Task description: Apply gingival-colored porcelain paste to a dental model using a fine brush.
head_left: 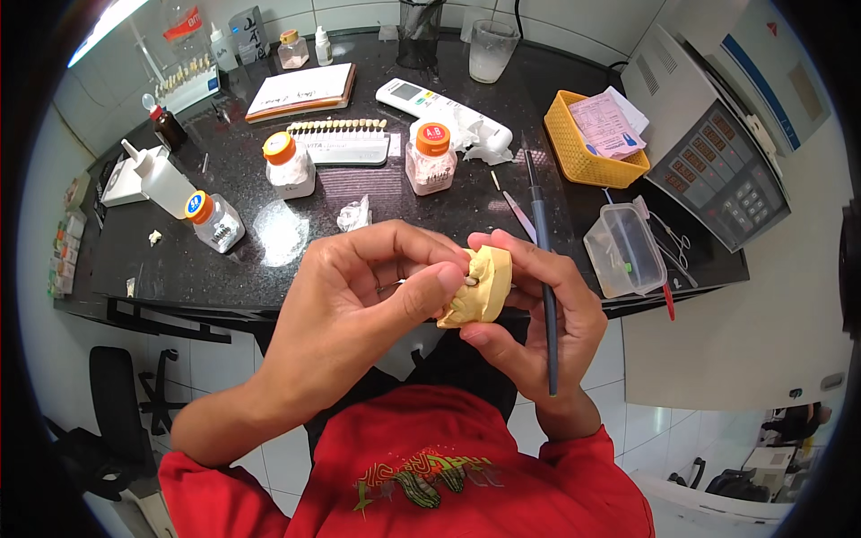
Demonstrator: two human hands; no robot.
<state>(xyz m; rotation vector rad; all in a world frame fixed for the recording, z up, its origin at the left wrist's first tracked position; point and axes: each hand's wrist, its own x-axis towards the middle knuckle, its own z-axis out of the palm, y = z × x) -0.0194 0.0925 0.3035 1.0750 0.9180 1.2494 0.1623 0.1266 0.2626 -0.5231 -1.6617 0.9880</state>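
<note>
A yellow plaster dental model (491, 285) is held up above the counter's front edge, between the thumb and fingers of my right hand (563, 300). The same hand also keeps a long dark brush (548, 309) between its fingers, pointing away from me. My left hand (359, 291) reaches in from the other side, its thumb and forefinger pinched at the model's teeth. At those fingertips shows a small whitish tooth crown (471, 281), partly covered. My other left fingers curl behind and are partly hidden.
Orange-capped powder jars (431, 161), a shade guide (345, 143) and crumpled plastic (355, 213) lie beyond my hands. Tweezers (519, 215) rest near the brush. A clear plastic box (625, 251) and yellow basket (592, 161) stand right, beside a machine with a keypad (722, 175).
</note>
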